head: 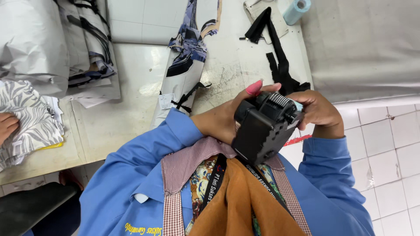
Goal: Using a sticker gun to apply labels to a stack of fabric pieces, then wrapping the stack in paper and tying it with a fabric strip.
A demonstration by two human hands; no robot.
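Here the black handheld labelling gun (pixel 262 126) (ribbed roller on top) is held close above the chest, over the near edge of the desk (pixel 131 87). The left hand (pixel 223 120) wraps its body, grip pressed around it, thumb up; the right hand (pixel 321 113) clasps the roller end. Black straps (pixel 280 65) lie just beyond on the desk, a folded patterned cloth piece (pixel 186 65) farther left.

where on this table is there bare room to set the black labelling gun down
The widest bare patch of table lies between the stacked grey fabric on one side and the long blue patterned piece on the other. A smaller patch sits between that piece and the black straps. The zebra-print pile, where another person's hand rests, is crowded.
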